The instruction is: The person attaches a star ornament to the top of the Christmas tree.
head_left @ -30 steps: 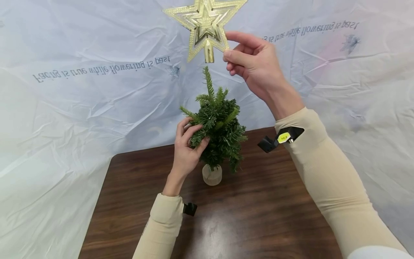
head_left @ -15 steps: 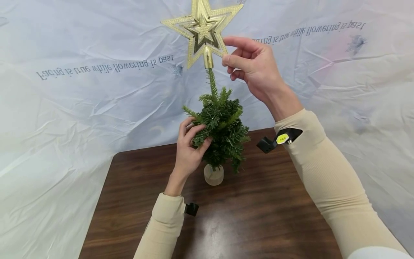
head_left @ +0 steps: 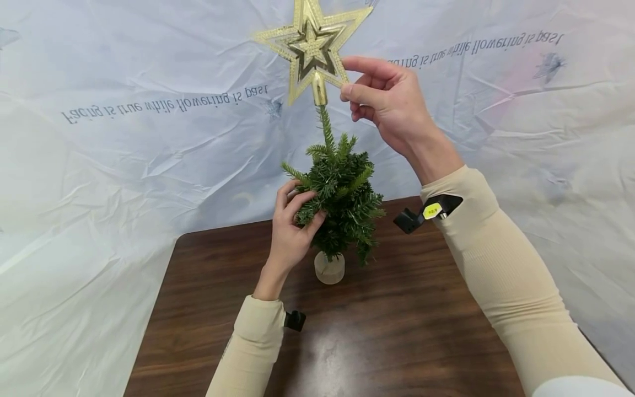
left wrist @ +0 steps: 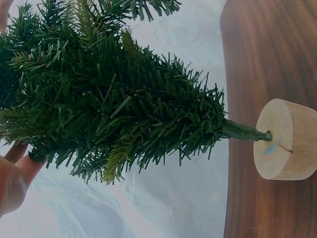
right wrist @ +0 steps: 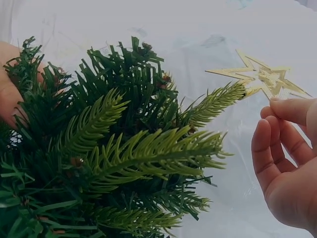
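My right hand (head_left: 392, 107) pinches the lower right point of a gold star tree topper (head_left: 313, 47) between thumb and forefinger. The topper's socket sits over the tip of the top twig of a small artificial Christmas tree (head_left: 342, 193). In the right wrist view the gold star (right wrist: 270, 77) shows at the end of that twig, with thumb and finger at its edge. My left hand (head_left: 292, 226) grips the tree's foliage from the left side, fingers curled among the branches. A round pale wooden base (left wrist: 287, 140) holds the trunk upright on the table.
A dark brown wooden table (head_left: 397, 331) carries the tree. Behind and around it hangs a wrinkled pale cloth (head_left: 149, 154) with printed lettering that reads upside down. Each sleeved wrist wears a black camera mount (head_left: 421, 215).
My right hand has lowered the star slightly, so its socket now meets the top twig, where a gap showed before. The tree has shifted slightly right in view. The left hand keeps its grip.
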The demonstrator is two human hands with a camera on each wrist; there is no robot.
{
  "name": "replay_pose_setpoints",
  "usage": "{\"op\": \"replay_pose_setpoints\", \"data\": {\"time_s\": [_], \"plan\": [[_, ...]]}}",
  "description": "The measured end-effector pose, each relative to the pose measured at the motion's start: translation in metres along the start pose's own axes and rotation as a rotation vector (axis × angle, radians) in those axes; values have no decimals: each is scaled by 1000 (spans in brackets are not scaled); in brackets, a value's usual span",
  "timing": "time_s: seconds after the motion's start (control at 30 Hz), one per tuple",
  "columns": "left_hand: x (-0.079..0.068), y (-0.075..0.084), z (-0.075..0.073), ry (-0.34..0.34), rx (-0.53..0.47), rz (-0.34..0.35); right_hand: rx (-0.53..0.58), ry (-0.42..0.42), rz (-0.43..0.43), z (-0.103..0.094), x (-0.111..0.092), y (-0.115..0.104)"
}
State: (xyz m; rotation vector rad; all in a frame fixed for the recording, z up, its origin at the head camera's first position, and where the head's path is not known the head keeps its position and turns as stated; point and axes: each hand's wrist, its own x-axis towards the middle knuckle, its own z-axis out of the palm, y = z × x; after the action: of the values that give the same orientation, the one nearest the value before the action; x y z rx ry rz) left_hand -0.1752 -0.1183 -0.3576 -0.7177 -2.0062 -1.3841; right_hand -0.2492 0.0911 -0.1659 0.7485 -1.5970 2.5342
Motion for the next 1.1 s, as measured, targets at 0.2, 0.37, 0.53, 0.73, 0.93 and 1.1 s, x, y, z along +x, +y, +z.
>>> {"op": "replay_pose_setpoints", "data": {"time_s": [0.2,0.37,0.53,0.73,0.93,1.1], "plan": [[0,2,0,1,2,10,-11,-5,21,-2,-1,3],[0,3,1,1,-1,12,35,-7,45,-5,-5,7],[0,3,2,6,9,5,37,-25,51,-9,-10,15],[-1,4,2,3,8,-5,9,-35,11,-15,-15,26],[-2,3,1,6,12,-16,-14,-37,-15,-15,-17,30],[-2,1,1,10,9,-9,-5,-30,2,-13,-17,33]]}}
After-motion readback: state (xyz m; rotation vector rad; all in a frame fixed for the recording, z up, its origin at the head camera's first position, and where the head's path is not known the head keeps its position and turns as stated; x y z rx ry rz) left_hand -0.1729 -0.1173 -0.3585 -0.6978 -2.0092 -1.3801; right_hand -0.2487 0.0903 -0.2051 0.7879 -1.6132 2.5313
